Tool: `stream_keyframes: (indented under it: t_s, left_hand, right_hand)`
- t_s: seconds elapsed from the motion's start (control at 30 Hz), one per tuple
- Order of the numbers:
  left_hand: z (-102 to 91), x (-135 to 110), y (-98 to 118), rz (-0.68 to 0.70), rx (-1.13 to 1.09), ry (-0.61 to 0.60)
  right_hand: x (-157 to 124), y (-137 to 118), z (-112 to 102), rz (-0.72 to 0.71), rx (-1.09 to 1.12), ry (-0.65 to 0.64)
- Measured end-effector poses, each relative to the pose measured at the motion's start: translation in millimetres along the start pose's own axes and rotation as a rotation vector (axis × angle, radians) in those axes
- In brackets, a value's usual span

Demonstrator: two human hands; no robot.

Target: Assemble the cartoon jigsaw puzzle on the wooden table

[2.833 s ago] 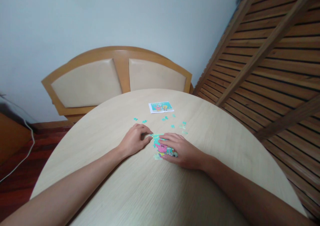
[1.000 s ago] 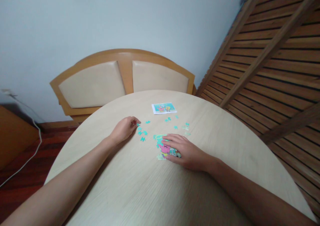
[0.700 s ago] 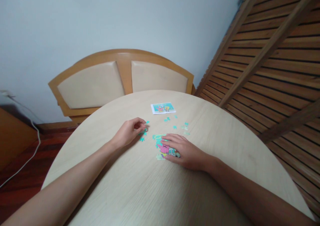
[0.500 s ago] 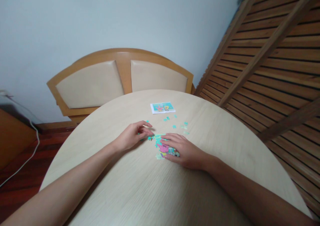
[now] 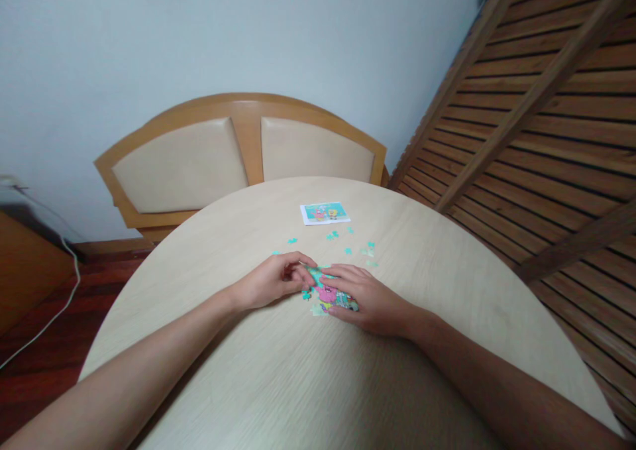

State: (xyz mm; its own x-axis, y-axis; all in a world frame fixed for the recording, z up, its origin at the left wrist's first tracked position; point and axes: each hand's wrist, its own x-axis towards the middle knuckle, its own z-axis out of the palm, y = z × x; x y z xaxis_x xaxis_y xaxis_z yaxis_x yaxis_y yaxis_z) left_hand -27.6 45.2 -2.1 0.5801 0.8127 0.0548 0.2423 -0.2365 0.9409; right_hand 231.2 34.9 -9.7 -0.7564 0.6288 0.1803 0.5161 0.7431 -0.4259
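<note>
A partly joined jigsaw puzzle (image 5: 326,295) lies on the round table, showing a pink cartoon figure on a turquoise ground. My right hand (image 5: 370,299) rests flat over its right part, fingers stretched out and hiding some of it. At the puzzle's left edge, my left hand (image 5: 278,280) has its fingers bent together, with a small turquoise puzzle piece (image 5: 307,295) under the fingertips. The fingers partly cover that piece and the puzzle's upper left corner.
Loose turquoise pieces (image 5: 332,236) are scattered beyond my hands. A picture card (image 5: 325,213) with the cartoon figures lies farther back on the pale wooden table (image 5: 238,384). Behind stands a padded bench back (image 5: 183,165); slatted wood (image 5: 536,132) rises at right.
My left hand has moved right and closed in on the puzzle's left edge; the turquoise piece by its fingers has shifted nearer to me. My right hand stays on the puzzle.
</note>
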Motion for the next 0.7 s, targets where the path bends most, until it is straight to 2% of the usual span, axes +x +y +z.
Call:
stream_keyframes:
  t_s: [0.2, 0.43, 0.7]
  left_hand:
    - [1.1, 0.4, -1.3, 0.046, -0.015, -0.005]
    - [7.2, -0.2, 3.8, 0.022, -0.024, 0.003]
    - [12.5, -0.5, 5.6, 0.054, -0.035, 0.010]
  right_hand:
    - [0.3, -0.1, -0.5, 0.000, -0.021, -0.012]
    - [0.3, -1.8, -2.9, 0.017, -0.038, -0.055]
    - [0.2, -2.1, -2.7, 0.039, -0.025, -0.069]
